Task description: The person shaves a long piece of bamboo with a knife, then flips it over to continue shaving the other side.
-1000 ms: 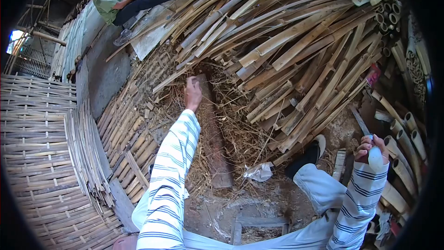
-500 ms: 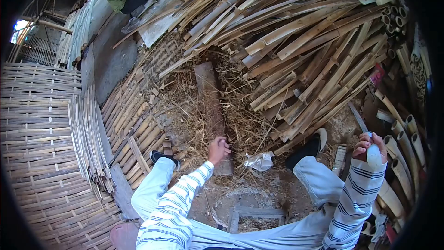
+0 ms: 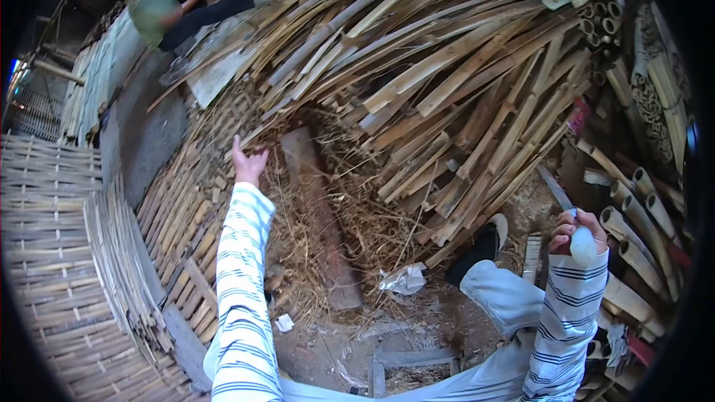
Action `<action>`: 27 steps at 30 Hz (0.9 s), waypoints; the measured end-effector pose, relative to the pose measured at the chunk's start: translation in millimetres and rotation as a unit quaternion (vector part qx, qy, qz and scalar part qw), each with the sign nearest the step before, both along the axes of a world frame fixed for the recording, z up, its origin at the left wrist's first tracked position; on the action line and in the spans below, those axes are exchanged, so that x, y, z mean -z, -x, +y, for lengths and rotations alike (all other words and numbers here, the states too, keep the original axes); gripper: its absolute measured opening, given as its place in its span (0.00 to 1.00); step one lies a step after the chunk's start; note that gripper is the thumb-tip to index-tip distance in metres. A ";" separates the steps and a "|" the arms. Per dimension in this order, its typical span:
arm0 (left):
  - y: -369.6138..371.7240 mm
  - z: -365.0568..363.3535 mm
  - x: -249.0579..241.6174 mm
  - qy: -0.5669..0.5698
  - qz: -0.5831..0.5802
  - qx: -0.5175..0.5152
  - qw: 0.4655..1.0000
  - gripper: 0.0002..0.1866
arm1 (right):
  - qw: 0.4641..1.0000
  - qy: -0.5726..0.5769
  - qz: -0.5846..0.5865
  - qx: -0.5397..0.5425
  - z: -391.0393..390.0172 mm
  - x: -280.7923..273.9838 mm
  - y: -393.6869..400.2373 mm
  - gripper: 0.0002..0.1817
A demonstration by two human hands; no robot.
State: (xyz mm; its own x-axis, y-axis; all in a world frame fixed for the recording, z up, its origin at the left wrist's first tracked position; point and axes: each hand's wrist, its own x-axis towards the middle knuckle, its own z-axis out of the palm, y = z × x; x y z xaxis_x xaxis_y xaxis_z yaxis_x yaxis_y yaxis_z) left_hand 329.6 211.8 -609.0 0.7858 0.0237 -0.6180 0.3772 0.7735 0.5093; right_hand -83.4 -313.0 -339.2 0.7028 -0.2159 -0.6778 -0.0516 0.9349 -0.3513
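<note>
My left hand (image 3: pixel 251 164) is stretched forward over the left side of the floor, fingers apart and nothing in them. It is close to the far end of a worn wooden log (image 3: pixel 322 223) lying among bamboo shavings (image 3: pixel 372 186). At the right, my right hand (image 3: pixel 572 229) is closed around the pale, rounded handle of a large knife (image 3: pixel 554 187). The grey blade points away from me and slightly left, beside the split bamboo pile (image 3: pixel 477 74). A crumpled white wrapper (image 3: pixel 403 280) lies by the log's near end.
A woven bamboo panel (image 3: pixel 48 253) and thin strips (image 3: pixel 123 253) lie left. Bamboo tubes (image 3: pixel 640 253) are stacked right. A person in green (image 3: pixel 153 11) sits at the far left. A wooden frame (image 3: pixel 413 359) is between my legs.
My left hand has moved from the log's near end forward and left, its fingers spreading. My right hand keeps its hold on the knife. The view has shifted slightly.
</note>
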 end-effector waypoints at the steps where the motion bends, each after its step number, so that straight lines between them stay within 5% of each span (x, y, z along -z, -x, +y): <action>1: -16.7 12.0 23.0 0.043 0.041 -0.048 0.997 0.36 | 1.000 -0.005 -0.005 -0.001 2.0 -0.7 -1.9 0.07; 6: -12.8 -12.2 2.5 0.035 0.026 -0.119 0.992 0.27 | 0.999 -0.043 -0.006 -0.003 9.3 -5.1 -11.2 0.05; 10: 8.2 -23.2 -33.8 0.021 -0.002 -0.144 0.989 0.09 | 0.999 -0.034 0.000 -0.011 7.1 -4.4 -11.7 0.05; 11: 17.1 -13.7 -39.8 0.036 -0.029 -0.073 0.996 0.07 | 0.999 -0.031 -0.004 -0.015 6.7 -4.8 -11.4 0.05; 12: 28.9 -8.0 -42.8 -0.008 -0.096 -0.046 0.994 0.06 | 0.999 -0.028 -0.007 -0.018 7.1 -5.6 -9.9 0.05; 14: 52.7 -6.3 -71.3 0.077 -0.213 0.030 0.974 0.08 | 0.999 -0.032 -0.009 -0.017 9.1 -10.5 -7.9 0.06; 17: 69.8 -10.8 -110.9 -0.028 -0.310 0.071 0.948 0.12 | 0.999 -0.029 -0.017 -0.007 10.5 -7.6 -1.6 0.05; 21: 58.8 -14.5 -155.6 -0.124 -0.336 0.016 0.934 0.15 | 0.998 -0.044 -0.043 -0.007 19.3 -12.9 1.0 0.08; 27: 53.0 -38.9 -208.6 -0.291 -0.175 -0.047 0.940 0.20 | 0.994 -0.042 -0.092 -0.039 24.7 -15.9 -6.0 0.07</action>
